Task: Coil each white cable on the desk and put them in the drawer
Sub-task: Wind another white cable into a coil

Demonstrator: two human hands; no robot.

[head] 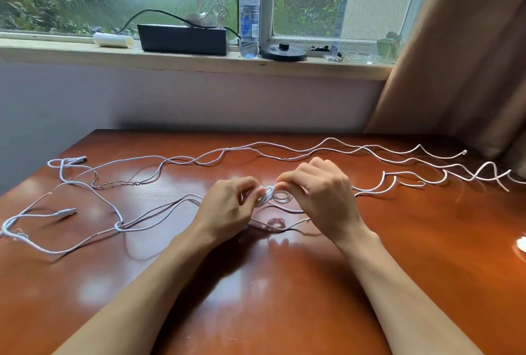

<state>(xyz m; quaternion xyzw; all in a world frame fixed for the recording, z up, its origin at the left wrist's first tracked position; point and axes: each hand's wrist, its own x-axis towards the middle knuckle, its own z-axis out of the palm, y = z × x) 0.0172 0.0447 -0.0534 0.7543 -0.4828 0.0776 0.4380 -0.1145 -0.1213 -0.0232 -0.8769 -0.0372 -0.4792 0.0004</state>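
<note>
Head view: gripped a small, tight coil (267,194) of white cable between both hands, just above the middle of the desk (256,292). Curled the left hand (227,208) round the coil's left side, fingers bent over the bundle. Pinched its right side with the right hand (321,192), thumb and forefinger closed on the loops. Trailed loose strands from the coil to the left and to the right across the wood. Left the other white cables (284,152) uncoiled, strung in long wavy lines from the desk's left edge to its right, crossing one another in places, with plugs (75,159) lying at the far left. Farther back, on the windowsill (57,51): a black box (183,40), a clear water bottle (249,13) upright beside it, a flat black disc (283,53). At right, a brown curtain (461,55).
</note>
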